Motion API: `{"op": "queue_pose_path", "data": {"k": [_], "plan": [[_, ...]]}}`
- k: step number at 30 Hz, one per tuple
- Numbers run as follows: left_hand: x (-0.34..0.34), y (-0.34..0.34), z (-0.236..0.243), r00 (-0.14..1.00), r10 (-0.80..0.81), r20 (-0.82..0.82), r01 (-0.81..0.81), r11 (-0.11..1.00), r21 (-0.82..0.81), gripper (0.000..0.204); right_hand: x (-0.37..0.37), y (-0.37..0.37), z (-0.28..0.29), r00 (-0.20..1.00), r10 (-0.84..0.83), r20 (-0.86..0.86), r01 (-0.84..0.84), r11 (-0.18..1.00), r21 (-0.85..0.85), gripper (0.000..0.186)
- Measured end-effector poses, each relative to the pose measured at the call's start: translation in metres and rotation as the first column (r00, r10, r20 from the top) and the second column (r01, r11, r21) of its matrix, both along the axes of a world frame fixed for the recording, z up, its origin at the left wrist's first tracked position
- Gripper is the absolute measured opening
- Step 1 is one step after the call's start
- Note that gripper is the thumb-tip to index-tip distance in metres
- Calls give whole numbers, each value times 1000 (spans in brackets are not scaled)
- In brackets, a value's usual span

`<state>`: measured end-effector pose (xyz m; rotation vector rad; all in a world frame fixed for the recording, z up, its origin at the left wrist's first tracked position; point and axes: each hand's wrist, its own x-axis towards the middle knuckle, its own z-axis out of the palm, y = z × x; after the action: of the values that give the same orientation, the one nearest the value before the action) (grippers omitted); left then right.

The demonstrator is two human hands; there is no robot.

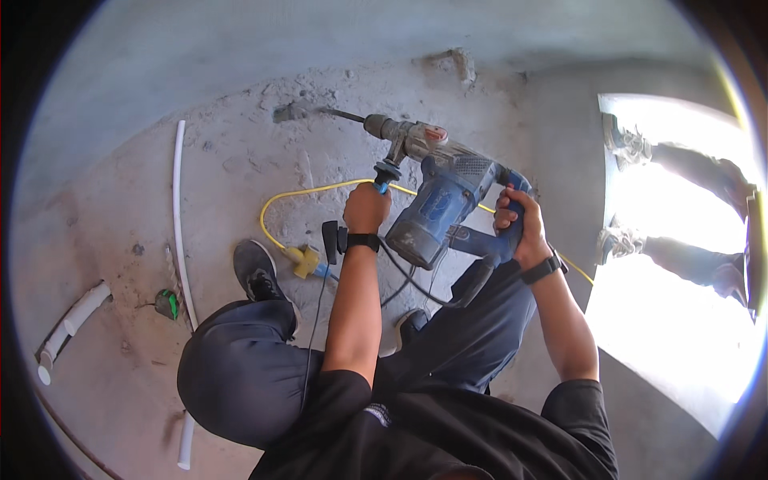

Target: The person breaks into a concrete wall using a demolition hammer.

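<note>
A blue and grey rotary hammer (448,200) lies across my view, its nose pointing to the far left. My left hand (366,210) is closed round its side handle, just under the front end. At the back, my right hand (522,228) is wrapped round the blue rear grip. From the chuck a dark chisel bit (346,115) runs out to the rough concrete. Its tip is blurred beside a dark, chipped patch (290,112), and I cannot tell whether it touches. A black cable (416,284) hangs from the grip.
A yellow cord (312,190) curves behind the rotary hammer to a yellow connector (304,261) near my shoe. At left lie a long white pipe (178,200), a green tape measure (166,304) and short white pipes (86,308). Another person's legs (696,260) show in the bright opening at right.
</note>
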<state>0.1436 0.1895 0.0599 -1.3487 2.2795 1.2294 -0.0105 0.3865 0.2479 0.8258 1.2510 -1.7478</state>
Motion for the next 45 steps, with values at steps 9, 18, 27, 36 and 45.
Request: {"op": "queue_pose_path", "data": {"k": [9,18,27,36,45], "plan": [[-12,-3,-1,999,13,-37,-13,1000,-3,39,-9,2,-4,998,26,-65,-27,999,-21,2],[-2,-15,-11,1000,24,9,-24,999,28,38,7,-3,-18,999,-24,-23,24,1000,-6,5],[-1,-16,-1,998,5,63,-10,997,73,40,11,0,-20,998,-51,-29,49,997,-62,2],[-2,-21,-6,998,-7,57,3,998,68,39,12,2,-28,997,-66,43,68,996,-59,3],[-9,-21,-12,997,-49,53,45,996,81,35,7,3,-31,1000,-15,-1,15,999,-31,3]]}}
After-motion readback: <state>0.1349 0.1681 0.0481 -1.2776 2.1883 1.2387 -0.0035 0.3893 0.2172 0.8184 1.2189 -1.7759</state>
